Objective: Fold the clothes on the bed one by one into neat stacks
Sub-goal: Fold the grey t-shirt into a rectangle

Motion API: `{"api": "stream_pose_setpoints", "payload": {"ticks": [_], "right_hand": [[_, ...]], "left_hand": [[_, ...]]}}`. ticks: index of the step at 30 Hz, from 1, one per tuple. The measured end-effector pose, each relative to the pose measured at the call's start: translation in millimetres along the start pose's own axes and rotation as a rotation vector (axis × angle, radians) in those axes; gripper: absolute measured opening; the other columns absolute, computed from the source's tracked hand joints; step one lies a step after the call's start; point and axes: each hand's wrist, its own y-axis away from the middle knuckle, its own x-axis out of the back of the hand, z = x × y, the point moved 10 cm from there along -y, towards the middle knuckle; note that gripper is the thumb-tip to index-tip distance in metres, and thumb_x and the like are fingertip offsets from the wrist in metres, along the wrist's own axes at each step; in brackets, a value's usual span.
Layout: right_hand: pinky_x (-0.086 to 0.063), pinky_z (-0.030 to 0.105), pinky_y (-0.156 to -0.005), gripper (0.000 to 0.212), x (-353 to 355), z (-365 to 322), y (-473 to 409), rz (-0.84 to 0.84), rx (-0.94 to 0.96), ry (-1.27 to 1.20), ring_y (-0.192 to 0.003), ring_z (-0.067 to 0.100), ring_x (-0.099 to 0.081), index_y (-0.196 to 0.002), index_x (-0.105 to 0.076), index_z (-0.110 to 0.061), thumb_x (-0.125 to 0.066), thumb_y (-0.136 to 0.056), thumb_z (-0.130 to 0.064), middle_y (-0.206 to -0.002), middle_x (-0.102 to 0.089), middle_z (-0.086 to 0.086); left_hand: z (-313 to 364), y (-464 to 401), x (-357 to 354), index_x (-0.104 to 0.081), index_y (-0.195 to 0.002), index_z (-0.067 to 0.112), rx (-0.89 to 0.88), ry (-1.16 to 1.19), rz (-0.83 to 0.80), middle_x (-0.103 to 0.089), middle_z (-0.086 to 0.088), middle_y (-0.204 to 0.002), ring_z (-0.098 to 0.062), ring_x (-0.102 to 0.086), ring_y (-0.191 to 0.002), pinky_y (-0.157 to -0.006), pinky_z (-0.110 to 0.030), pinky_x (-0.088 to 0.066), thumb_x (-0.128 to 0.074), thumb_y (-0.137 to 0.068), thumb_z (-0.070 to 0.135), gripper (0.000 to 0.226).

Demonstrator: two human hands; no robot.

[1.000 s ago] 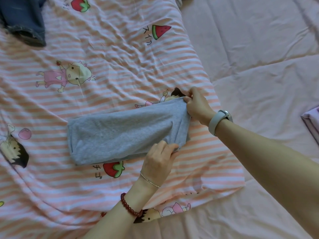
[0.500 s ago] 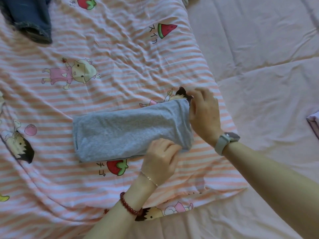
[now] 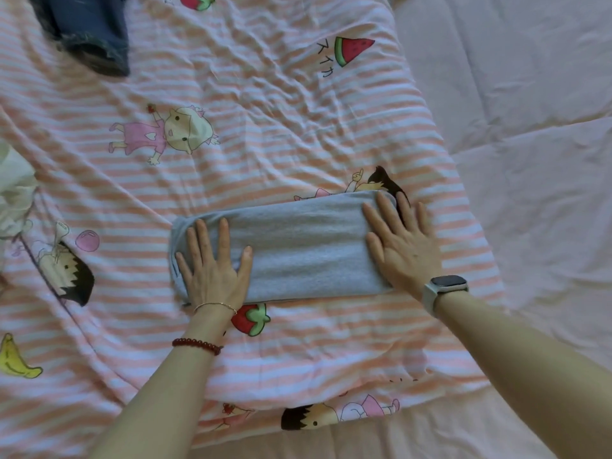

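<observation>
Pressing a folded gray garment (image 3: 308,250) flat on the striped quilt (image 3: 265,127) — both hands lie palm-down on the long band of cloth, one at each end. The left hand (image 3: 212,270) covers the left end with its fingers straight and spread, thumb angled out toward the middle; the right hand (image 3: 402,246) covers the right end, fingers likewise straight and fanned, its outer fingers reaching past the cloth's edge onto the quilt. Neither hand grips or pinches anything; the open palms appear placed to smooth out creases and to hold the layers in register so the fold does not spring open. The garment lies crosswise near the middle of the quilt, its lower edge just above a printed strawberry (image 3: 251,319). A watch (image 3: 442,288) is on the right wrist, a thin chain and a bead bracelet (image 3: 197,344) on the left. A dark denim piece (image 3: 89,31) waits at the upper left, well apart, and a pale cloth (image 3: 13,190) shows at the left edge — both probably still to be folded. The band is long and narrow, so a further fold across its length seems the likely next step; soft knit of this kind may slide if released unevenly.
</observation>
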Motion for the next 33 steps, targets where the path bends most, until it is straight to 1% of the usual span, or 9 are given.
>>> {"api": "stream_pose_setpoints", "payload": {"ticks": [5,9,11,14,18,23,26,28,33], "right_hand": [[0.006,0.051,-0.113,0.071,27,33,6,0.128,-0.223,-0.091,-0.145,0.023,-0.004,-0.15,-0.013,-0.016,0.001,-0.086,-0.045,-0.158,-0.01,0.002],[-0.014,0.059,-0.11,0.055,71,-50,1,0.352,0.017,-0.076,-0.138,0.032,-0.031,-0.14,-0.041,-0.008,-0.027,-0.09,-0.029,-0.148,-0.035,0.015],[-0.007,0.061,-0.11,0.055,55,-92,-12,0.258,0.142,-0.024,-0.14,0.033,-0.025,-0.143,-0.037,-0.017,-0.028,-0.091,-0.032,-0.15,-0.031,0.011],[0.017,0.052,-0.109,0.055,14,-89,-33,0.078,0.149,0.026,-0.145,0.028,-0.001,-0.149,-0.013,-0.033,-0.014,-0.095,-0.045,-0.158,-0.008,0.002],[0.002,0.052,-0.113,0.059,5,-19,-34,0.072,-0.024,0.039,-0.144,0.023,-0.015,-0.147,-0.022,-0.034,-0.01,-0.092,-0.049,-0.155,-0.021,-0.001],[0.009,0.046,-0.113,0.061,7,30,-17,0.027,-0.138,0.057,-0.145,0.015,-0.001,-0.15,-0.009,-0.023,-0.002,-0.093,-0.045,-0.158,-0.006,-0.005],[-0.011,0.049,-0.113,0.051,33,32,4,0.181,-0.253,-0.127,-0.141,0.028,-0.022,-0.144,-0.033,-0.009,-0.032,-0.098,-0.032,-0.152,-0.028,0.011],[-0.035,0.045,-0.098,0.039,49,32,24,0.324,-0.335,-0.324,-0.118,0.036,-0.044,-0.125,-0.053,-0.002,-0.048,-0.093,-0.024,-0.127,-0.053,0.019],[-0.037,0.031,-0.072,0.033,18,37,39,0.143,-0.631,-0.793,-0.095,0.029,-0.054,-0.105,-0.057,-0.003,-0.057,-0.089,-0.033,-0.096,-0.059,0.009]], "left_hand": [[16,10,40,-0.029,-0.145,0.017,-0.061,0.062,0.212,-0.02,-0.014,-0.154,-0.029,-0.016,-0.143,-0.113,-0.049,-0.012,-0.029,-0.093,0.038,0.056],[77,13,58,-0.049,-0.134,0.011,-0.393,-0.072,0.356,-0.045,-0.019,-0.14,-0.038,-0.039,-0.131,-0.105,-0.057,-0.027,-0.034,-0.09,0.028,0.05],[89,2,43,-0.044,-0.138,0.017,-0.429,-0.131,0.257,-0.039,-0.016,-0.145,-0.035,-0.033,-0.136,-0.109,-0.058,-0.017,-0.032,-0.091,0.031,0.051],[48,-24,18,-0.019,-0.147,0.026,-0.235,-0.124,0.122,-0.015,-0.01,-0.156,-0.028,-0.008,-0.145,-0.115,-0.045,0.002,-0.019,-0.092,0.043,0.058],[-6,-35,6,0.009,-0.143,0.031,-0.078,-0.132,0.116,0.003,-0.002,-0.158,-0.023,0.007,-0.145,-0.115,-0.038,0.01,-0.003,-0.09,0.056,0.059],[-15,-33,11,0.008,-0.147,0.03,0.005,-0.055,0.045,0.008,-0.003,-0.158,-0.024,0.011,-0.144,-0.116,-0.041,0.008,-0.016,-0.094,0.054,0.062],[-17,-14,24,0.003,-0.147,0.028,0.052,0.02,0.095,0.005,-0.007,-0.158,-0.027,0.006,-0.145,-0.114,-0.049,0.009,-0.029,-0.098,0.044,0.061],[-11,8,30,0.001,-0.143,0.028,0.013,0.032,0.135,0.003,-0.006,-0.157,-0.027,0.004,-0.145,-0.112,-0.05,0.013,-0.024,-0.093,0.048,0.059],[30,51,13,-0.005,-0.141,0.033,-0.155,0.058,0.063,0.006,0.002,-0.151,-0.021,0.01,-0.141,-0.108,-0.051,0.018,-0.01,-0.082,0.053,0.062]]}}
